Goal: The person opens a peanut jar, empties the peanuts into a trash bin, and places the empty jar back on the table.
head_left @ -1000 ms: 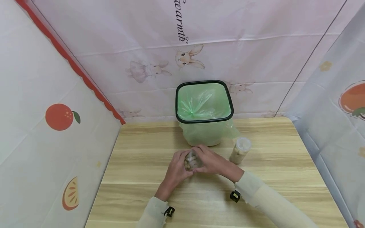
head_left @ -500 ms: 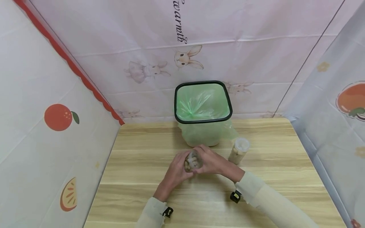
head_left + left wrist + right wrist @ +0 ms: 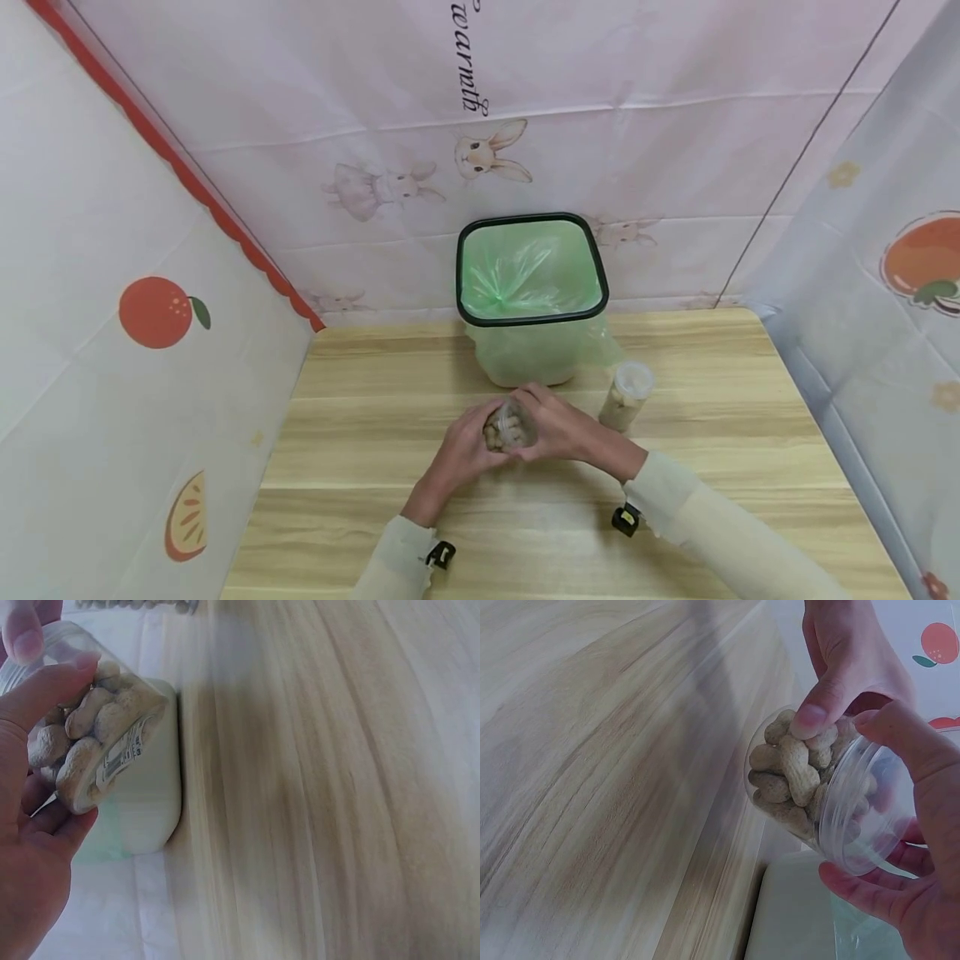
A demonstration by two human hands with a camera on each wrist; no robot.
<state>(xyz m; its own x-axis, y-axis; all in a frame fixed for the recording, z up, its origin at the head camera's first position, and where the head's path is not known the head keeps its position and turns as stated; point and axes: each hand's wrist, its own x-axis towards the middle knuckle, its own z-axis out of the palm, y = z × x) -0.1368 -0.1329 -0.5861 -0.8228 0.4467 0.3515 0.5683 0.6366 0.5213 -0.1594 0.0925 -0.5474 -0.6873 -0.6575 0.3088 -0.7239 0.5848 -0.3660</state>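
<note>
Jar of unshelled peanuts is held tilted between the 2 hands of the person whom I watch through my 3 cameras, in front of the bin. The left hand grips the base end, its thumb pressed on the wall and its fingers curled below. The right hand has thumb and fingers curled round the clear, ribbed end. I think that gripping at 2 ends is to prevent slipping. Farther, the 2nd jar stands upright on the wooden table, placed, I suppose, for easy reach by the right hand. Behind, the bin faces upward; its black rim seems to pin the green bag.

Some things I cannot make out: whether the held jar's lid is tight or loose, whether this jar touches the table, and the small print of its label. Some right fingertips are hidden. In the left wrist view, more peanuts are cut off at the upper edge.
</note>
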